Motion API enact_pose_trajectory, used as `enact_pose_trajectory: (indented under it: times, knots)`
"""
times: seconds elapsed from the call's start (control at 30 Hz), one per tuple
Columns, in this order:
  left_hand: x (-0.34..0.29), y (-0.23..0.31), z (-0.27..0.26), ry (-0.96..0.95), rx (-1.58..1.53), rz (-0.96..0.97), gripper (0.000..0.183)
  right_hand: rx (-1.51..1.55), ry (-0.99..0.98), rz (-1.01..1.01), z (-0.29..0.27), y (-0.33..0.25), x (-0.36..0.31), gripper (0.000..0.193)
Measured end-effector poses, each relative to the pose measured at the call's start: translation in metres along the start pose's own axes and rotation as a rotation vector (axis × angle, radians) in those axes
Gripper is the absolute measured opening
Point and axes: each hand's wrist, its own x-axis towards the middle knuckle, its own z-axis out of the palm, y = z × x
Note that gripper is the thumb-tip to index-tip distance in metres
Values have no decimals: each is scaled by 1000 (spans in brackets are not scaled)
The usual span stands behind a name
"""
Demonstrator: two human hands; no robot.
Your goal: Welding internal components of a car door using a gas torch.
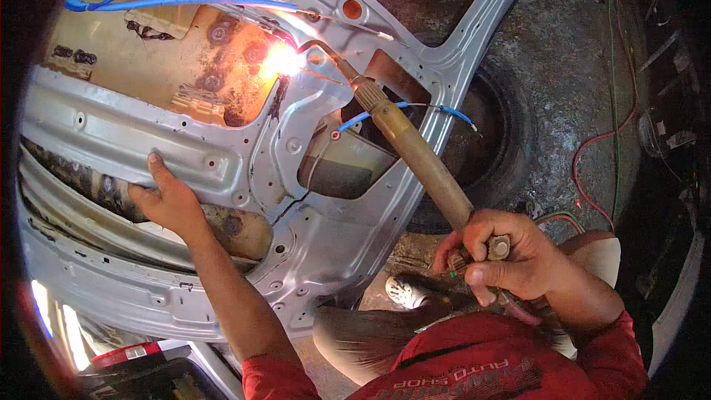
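Note:
A silver car body panel (152, 159), with stamped ribs and cut-outs, fills the left side. My left hand (172, 201) grips a cross rib at the edge of a long opening, one digit on top and the other fingers partly hidden behind the metal. My right hand (511, 255) is wrapped around the valve end of a brass gas welding torch (426, 155). The torch slants up and left across the panel. Its bent tip (320, 46) points at a bright white-orange glow (285, 59) at the corner of the upper opening; the glare hides the metal there.
Blue-sleeved wires (185, 3) cross the panel's top, and another blue-sleeved wire (404, 106) hangs over its right part. A tyre (485, 141) lies beneath on the stained floor (559, 67). Red (580, 170) and green hoses run along the right. A red-and-white lamp (126, 354) sits lower left.

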Motion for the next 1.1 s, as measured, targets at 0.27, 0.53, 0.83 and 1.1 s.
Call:
enact_pose_trajectory:
  times: [0.27,0.53,0.83,1.1]
  knots:
    - [1,-1,1,19,-5,-8,47,54,26,154,-3,1,-3,20]
    - [4,-7,-2,28,17,-4,46,58,10,121,0,1,-1,18]
    - [5,-14,-1,2,-66,14,46,46,-13,-1,12,-3,5,21]
    - [4,-11,0,-8,3,60,46,231,-8,150,10,0,9,23]
